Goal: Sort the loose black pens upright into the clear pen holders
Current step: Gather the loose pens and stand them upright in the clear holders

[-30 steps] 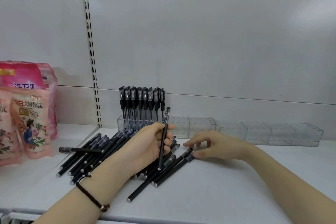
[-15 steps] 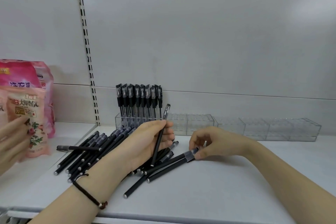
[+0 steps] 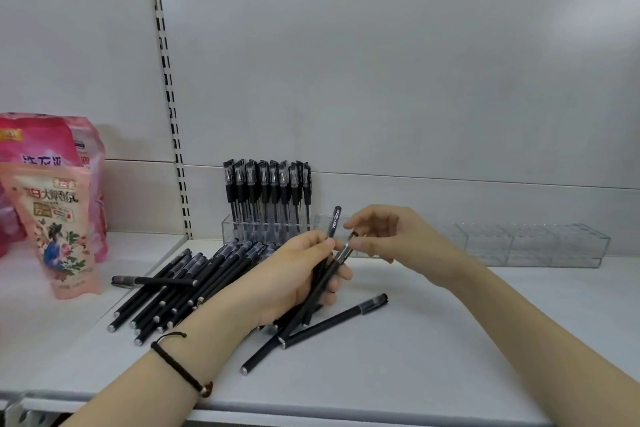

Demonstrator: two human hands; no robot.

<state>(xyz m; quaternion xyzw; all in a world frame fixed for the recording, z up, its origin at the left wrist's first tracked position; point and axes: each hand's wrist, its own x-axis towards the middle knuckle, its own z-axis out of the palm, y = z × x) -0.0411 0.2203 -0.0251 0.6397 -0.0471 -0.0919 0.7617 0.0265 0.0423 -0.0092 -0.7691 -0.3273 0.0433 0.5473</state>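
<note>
Far left of the shelf (image 3: 433,340): pink printed pouches (image 3: 65,229) standing upright, against the back panel. Right of them, a pile of loose black pens (image 3: 180,284) lies flat and fanned, butt ends toward the shelf's front edge, with one crosswise pen (image 3: 152,281) laid over the top. Behind the pile, against the back panel, a clear pen holder (image 3: 232,230) carries a row of capped black pens (image 3: 266,191) standing upright. The left hand (image 3: 298,274), a black cord bracelet (image 3: 180,364) at its wrist, is raised above the pile's right end; its grip is closed round a lettered pen (image 3: 334,218), cap end up and tilted slightly right. A second pen (image 3: 311,298) runs slanted across the same hand's fingers. The right hand (image 3: 388,236) meets it from the right, its grip closed, thumb and forefinger pinching that second pen's upper end. Below both hands, two single pens (image 3: 336,321) lie flat on the shelf, angled up to the right. Further right, a row of clear compartmented holders (image 3: 533,243) sits along the back panel.
</note>
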